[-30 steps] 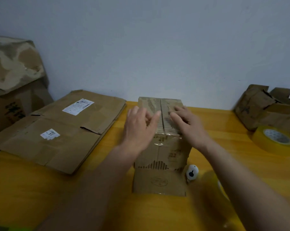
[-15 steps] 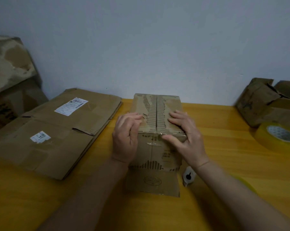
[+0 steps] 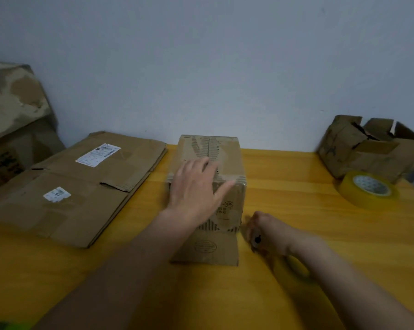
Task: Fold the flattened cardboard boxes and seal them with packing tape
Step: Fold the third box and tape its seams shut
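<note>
Yellow table (image 3: 296, 186) is carrying the box (image 3: 227, 163) mid-frame; left hand (image 3: 194, 189), fingers spread, should be pressing flaps flat while right hand (image 3: 265, 231) is gripping a small white object (image 3: 257, 239).

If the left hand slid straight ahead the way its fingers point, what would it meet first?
Probably nothing soon: the left hand lies flat on the box, fingers aimed along its taped top toward the wall. Depth is uncertain.

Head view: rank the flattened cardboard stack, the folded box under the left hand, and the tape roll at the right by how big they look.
1. Flattened cardboard stack, largest.
2. Folded box, under the left hand.
3. Tape roll, smallest.
The gaps look wide enough that nearness to the camera should not change the order.
</note>
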A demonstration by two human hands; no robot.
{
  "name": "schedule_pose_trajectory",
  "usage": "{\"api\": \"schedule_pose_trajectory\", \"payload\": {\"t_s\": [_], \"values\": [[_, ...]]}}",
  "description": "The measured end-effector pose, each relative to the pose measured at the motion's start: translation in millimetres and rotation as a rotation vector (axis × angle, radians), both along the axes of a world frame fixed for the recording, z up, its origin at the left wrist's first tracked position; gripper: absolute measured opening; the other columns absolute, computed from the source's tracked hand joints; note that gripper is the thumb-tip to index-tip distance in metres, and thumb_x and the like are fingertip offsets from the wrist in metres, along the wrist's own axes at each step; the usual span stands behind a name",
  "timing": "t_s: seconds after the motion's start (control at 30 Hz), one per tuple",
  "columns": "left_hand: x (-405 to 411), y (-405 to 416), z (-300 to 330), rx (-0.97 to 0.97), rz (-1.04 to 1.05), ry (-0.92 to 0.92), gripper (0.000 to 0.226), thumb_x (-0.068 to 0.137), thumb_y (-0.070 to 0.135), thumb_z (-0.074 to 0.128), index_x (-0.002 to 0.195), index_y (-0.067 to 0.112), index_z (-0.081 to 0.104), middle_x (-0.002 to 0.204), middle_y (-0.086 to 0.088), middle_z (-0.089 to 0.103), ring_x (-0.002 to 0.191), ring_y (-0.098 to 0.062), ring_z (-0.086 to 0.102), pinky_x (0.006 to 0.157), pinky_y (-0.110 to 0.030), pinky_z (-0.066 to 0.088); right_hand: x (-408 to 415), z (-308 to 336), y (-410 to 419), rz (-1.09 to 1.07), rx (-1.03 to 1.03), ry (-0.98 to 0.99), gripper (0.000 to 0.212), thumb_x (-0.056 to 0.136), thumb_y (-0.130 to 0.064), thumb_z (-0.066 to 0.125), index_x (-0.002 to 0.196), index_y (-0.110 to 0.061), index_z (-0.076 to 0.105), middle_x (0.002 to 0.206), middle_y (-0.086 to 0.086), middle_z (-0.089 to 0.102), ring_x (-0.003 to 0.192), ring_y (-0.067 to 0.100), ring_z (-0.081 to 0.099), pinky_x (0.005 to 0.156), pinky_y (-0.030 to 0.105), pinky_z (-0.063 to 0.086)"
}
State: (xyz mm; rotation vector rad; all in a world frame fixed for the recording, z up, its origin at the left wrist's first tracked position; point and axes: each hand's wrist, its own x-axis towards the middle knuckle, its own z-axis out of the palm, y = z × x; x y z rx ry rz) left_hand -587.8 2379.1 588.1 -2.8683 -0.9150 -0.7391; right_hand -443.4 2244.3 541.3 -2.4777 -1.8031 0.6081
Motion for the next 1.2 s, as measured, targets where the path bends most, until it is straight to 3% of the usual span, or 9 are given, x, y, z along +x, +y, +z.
{"api": "schedule_pose_trajectory", "payload": {"t_s": [0.17,0.33,0.43,0.57,0.7,0.83,0.93,1.07,1.2], "values": [[-9,2,-7,-0.032,-0.086,0.04,0.073,0.089,0.071,0.011,0.147,0.032,0.032,0.155,0.003,0.033,0.142,-0.018,0.026,0.116,-0.039,0.011,17,15,-11,-0.163,-0.072,-0.228,0.039,0.092,-0.006,0.05,0.128,-0.019,0.056,0.131,0.008,0.047,0.12,0.025,0.048,0.095,0.028,0.041],[-28,5,-7,-0.113,-0.056,-0.248,0.057,0.1,0.049,0.025,0.136,0.013,0.05,0.137,-0.006,0.053,0.129,-0.02,0.044,0.111,-0.04,0.029,-19,61,1,-0.218,0.883,-0.251,0.037,0.087,-0.004,0.042,0.118,-0.013,0.061,0.115,0.006,0.059,0.106,0.024,0.055,0.086,0.031,0.046],[-35,1,-24,-0.081,-0.159,-0.254,0.046,0.099,0.037,0.036,0.131,0.011,0.057,0.134,-0.005,0.057,0.127,-0.02,0.047,0.112,-0.045,0.03,-53,82,26,0.131,0.654,0.051,0.049,0.09,-0.025,0.029,0.136,-0.019,0.048,0.138,0.004,0.051,0.125,0.018,0.044,0.106,0.03,0.033],[-39,8,-33,-0.065,-0.274,-0.385,0.044,0.094,0.032,0.041,0.127,0.012,0.062,0.13,0.0,0.061,0.126,-0.017,0.049,0.111,-0.045,0.029,-38,88,66,0.115,0.273,-0.071,0.052,0.102,-0.033,0.019,0.151,-0.017,0.021,0.16,0.001,0.015,0.146,0.013,0.011,0.116,0.026,0.006],[-39,13,-37,-0.02,-0.32,-0.456,0.04,0.091,0.03,0.045,0.12,0.011,0.065,0.122,0.0,0.065,0.119,-0.016,0.054,0.106,-0.041,0.031,-20,84,102,0.044,0.161,-0.233,0.055,0.102,-0.035,0.016,0.153,-0.015,0.008,0.161,0.003,0.001,0.148,0.013,0.0,0.12,0.03,0.0],[-30,29,-19,-0.014,-0.285,-0.525,0.029,0.094,0.029,0.048,0.082,0.013,0.068,0.08,0.003,0.065,0.077,-0.016,0.054,0.07,-0.032,0.042,-19,79,110,0.028,0.203,-0.266,0.061,0.101,-0.047,0.012,0.154,-0.017,0.005,0.161,0.001,-0.003,0.147,0.012,-0.004,0.118,0.031,-0.004],[-12,43,2,0.023,-0.134,-0.537,0.032,0.094,0.029,0.047,0.064,0.021,0.04,0.062,0.009,0.039,0.058,-0.012,0.039,0.05,-0.021,0.024,-22,73,90,0.112,0.311,-0.237,0.074,0.094,-0.063,0.015,0.154,-0.02,0.011,0.161,0.0,0.003,0.147,0.011,0.0,0.114,0.026,-0.005],[-12,51,-20,-0.005,-0.105,-0.474,0.04,0.096,0.028,0.033,0.091,0.009,0.068,0.092,-0.006,0.068,0.089,-0.02,0.057,0.073,-0.033,0.045,-24,67,69,0.171,0.489,-0.253,0.074,0.089,-0.066,0.03,0.149,-0.023,0.03,0.157,-0.005,0.022,0.145,0.009,0.014,0.115,0.025,0.004],[-18,61,-34,-0.174,-0.297,-0.603,0.039,0.098,0.025,0.042,0.11,0.002,0.07,0.113,-0.011,0.069,0.116,-0.025,0.059,0.1,-0.034,0.046,-27,52,59,0.163,0.824,-0.168,0.051,0.089,-0.05,0.054,0.125,-0.015,0.063,0.133,0.0,0.058,0.127,0.015,0.049,0.109,0.038,0.037]]}}
